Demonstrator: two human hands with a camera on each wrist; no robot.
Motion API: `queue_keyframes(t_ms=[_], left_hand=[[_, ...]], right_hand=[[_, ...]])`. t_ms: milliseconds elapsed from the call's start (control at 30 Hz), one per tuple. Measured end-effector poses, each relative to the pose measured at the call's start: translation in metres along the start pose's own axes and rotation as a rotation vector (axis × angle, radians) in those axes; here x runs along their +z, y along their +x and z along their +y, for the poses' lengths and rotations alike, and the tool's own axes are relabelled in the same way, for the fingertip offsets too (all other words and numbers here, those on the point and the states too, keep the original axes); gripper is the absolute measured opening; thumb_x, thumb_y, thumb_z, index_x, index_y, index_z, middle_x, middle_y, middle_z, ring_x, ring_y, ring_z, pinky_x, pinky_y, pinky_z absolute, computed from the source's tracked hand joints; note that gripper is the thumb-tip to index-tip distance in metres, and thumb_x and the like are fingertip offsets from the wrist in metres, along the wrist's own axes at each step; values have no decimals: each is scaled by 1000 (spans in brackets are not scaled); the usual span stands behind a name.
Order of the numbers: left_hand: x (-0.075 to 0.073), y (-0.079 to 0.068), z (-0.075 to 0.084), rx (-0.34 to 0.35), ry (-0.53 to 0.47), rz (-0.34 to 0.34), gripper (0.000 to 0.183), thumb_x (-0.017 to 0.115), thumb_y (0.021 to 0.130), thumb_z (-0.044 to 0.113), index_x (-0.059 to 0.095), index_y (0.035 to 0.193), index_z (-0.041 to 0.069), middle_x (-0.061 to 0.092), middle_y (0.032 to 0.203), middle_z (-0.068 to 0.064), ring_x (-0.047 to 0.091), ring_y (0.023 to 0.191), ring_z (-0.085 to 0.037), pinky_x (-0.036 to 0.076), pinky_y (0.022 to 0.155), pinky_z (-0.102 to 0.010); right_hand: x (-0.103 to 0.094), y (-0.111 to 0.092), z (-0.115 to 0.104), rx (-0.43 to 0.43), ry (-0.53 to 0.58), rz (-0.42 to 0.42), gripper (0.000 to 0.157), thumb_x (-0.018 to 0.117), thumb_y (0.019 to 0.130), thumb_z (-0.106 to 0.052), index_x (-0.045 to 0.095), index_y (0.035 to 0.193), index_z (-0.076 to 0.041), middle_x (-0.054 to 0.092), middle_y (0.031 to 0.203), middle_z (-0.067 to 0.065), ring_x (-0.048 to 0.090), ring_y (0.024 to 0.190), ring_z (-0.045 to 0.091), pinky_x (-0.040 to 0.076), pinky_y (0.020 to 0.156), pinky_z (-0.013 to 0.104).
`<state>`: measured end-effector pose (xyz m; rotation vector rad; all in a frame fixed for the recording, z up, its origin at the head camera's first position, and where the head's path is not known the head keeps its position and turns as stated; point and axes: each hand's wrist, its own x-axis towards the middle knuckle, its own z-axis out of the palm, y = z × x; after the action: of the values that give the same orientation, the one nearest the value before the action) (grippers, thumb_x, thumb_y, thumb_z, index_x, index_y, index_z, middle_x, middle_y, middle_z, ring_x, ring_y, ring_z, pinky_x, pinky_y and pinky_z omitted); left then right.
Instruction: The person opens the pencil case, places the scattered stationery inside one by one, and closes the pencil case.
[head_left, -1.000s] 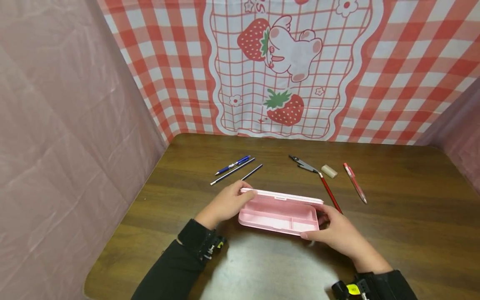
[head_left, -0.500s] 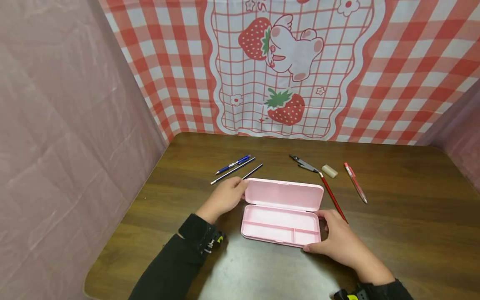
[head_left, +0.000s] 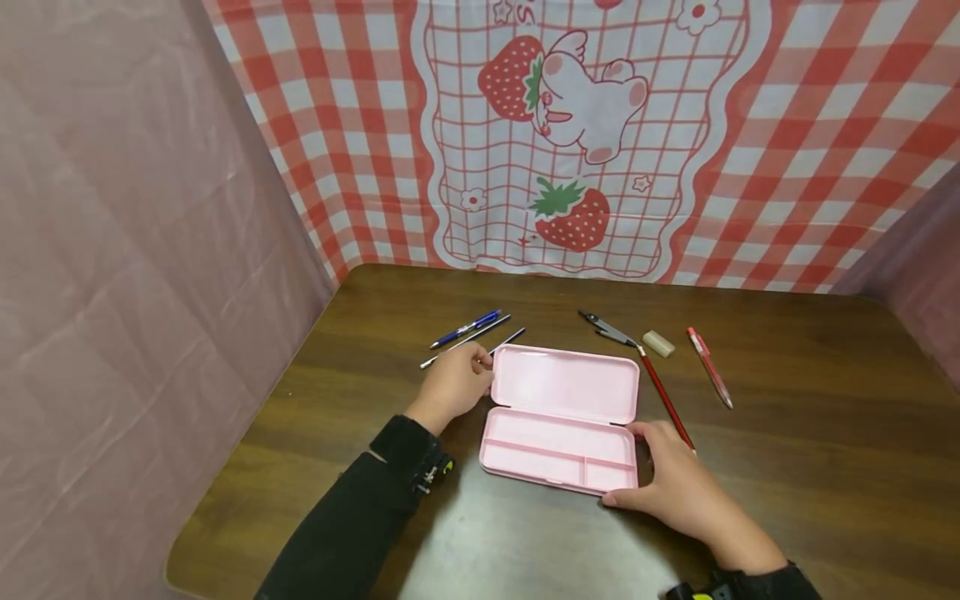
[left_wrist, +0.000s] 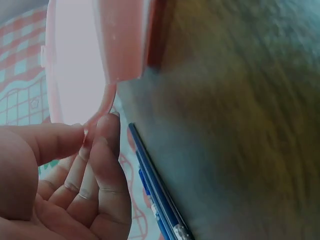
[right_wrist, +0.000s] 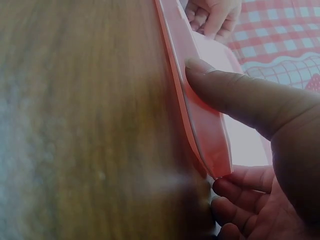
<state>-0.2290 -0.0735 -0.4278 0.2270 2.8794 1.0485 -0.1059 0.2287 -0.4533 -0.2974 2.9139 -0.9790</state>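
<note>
A pink pencil case [head_left: 551,432] lies on the wooden table, its lid [head_left: 566,383] swung far back on the hinge. Bare divided compartments show in its base. My left hand [head_left: 453,385] is at the lid's left edge; in the left wrist view, thumb and index finger pinch the lid rim [left_wrist: 111,95]. At the base's right end, my right hand [head_left: 675,479] grips the case, thumb on the front corner and fingers behind. The right wrist view shows that thumb [right_wrist: 220,87] pressing the case's pink side wall [right_wrist: 212,135].
Behind the left hand lie a blue pen [head_left: 465,330] and two dark slim pencils, one partly hidden by the lid. Right of the lid are a grey compass [head_left: 609,329], a red pencil [head_left: 663,392], an eraser [head_left: 658,343] and a pink pen [head_left: 709,367]. A checked cloth [head_left: 360,150] hangs behind.
The lid has swung from nearly down over the base to leaning far back. My left hand has moved away from me with it. My right hand stays at the case's right end.
</note>
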Motion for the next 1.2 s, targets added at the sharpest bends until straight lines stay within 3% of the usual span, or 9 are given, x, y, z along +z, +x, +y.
queue_keyframes(t_ms=[100,233,433,567,667,967,1200], left_hand=[[0,1,3,-1,43,-11,23,66,87,19,63,110,15,64,82,4,59,68,-13,48,60,-30],[1,4,7,48,152,-28,39,64,87,14,60,126,13,64,79,5,58,67,-12,48,59,-29],[7,9,10,103,267,-68,52,60,88,8,55,139,17,60,74,6,56,73,-13,48,71,-29],[7,9,11,86,300,-133,47,60,88,11,60,134,15,70,105,-2,61,100,-17,48,92,-35],[7,9,9,66,307,-175,42,62,88,15,63,130,11,63,129,-6,57,117,-20,43,102,-40],[7,10,2,71,280,-193,40,63,85,16,66,124,11,66,121,-6,59,106,-19,46,97,-39],[8,8,0,89,276,-185,38,62,86,14,67,124,11,69,107,-2,59,92,-17,48,91,-36]], right_hand=[[0,0,0,-9,4,1,104,82,59,-65,47,132,1,47,128,20,47,117,37,42,93,57],[1,1,-1,-6,-1,5,105,82,58,-66,47,131,1,47,127,19,48,115,37,43,92,56],[2,1,0,-5,3,19,105,83,57,-66,47,130,2,47,125,19,48,113,36,43,91,56],[1,1,0,3,3,4,106,82,58,-67,47,131,2,47,127,20,47,116,37,42,93,57],[1,1,1,5,3,-5,106,82,59,-66,46,133,1,46,129,20,47,118,37,41,94,58],[4,1,2,0,32,21,110,85,57,-62,42,136,3,46,127,20,49,113,34,43,92,54],[4,0,6,-67,31,49,118,89,58,-54,34,145,4,47,127,21,49,115,36,42,93,55]])
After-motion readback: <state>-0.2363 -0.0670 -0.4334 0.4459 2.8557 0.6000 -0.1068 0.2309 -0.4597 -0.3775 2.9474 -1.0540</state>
